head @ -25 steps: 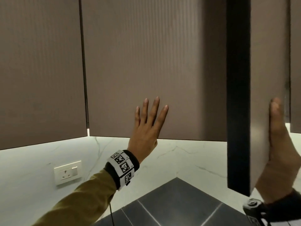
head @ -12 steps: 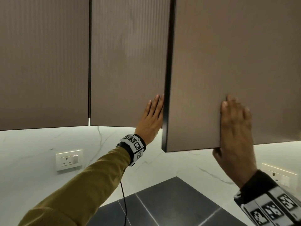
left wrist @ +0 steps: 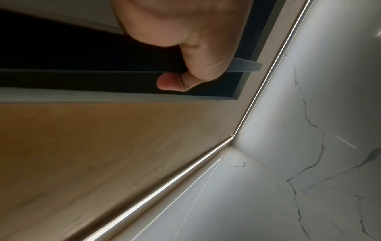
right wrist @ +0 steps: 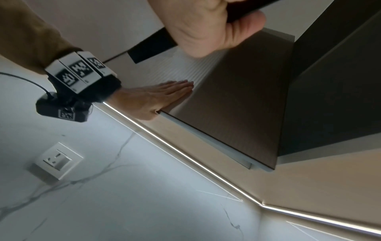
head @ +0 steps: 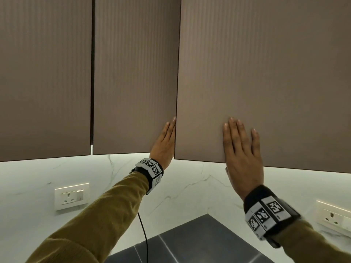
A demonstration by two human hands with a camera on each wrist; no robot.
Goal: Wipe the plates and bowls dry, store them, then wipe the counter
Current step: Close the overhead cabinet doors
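Two brown ribbed wall-cabinet doors fill the head view. My left hand [head: 165, 143] lies flat, fingers straight, on the middle door [head: 135, 76], close to its right edge; the right wrist view shows the left hand [right wrist: 156, 97] pressed on that panel. My right hand [head: 241, 149] is spread flat on the front of the right door [head: 266, 76], near its lower edge, with the thumb [right wrist: 247, 22] under the edge. The right door stands almost closed against the middle one. No plates or bowls are in view.
A white marble backsplash [head: 190, 179] runs below the cabinets, lit by a strip light [right wrist: 185, 156]. Sockets sit on the wall at left [head: 71, 196] and right [head: 334, 217]. A dark tiled counter corner [head: 199, 242] lies below. A third cabinet door [head: 43, 76] is at the left.
The right door has swung from wide open to nearly closed, pushed by my right hand, which went from its edge to flat on its front. My left hand stayed on the middle door.
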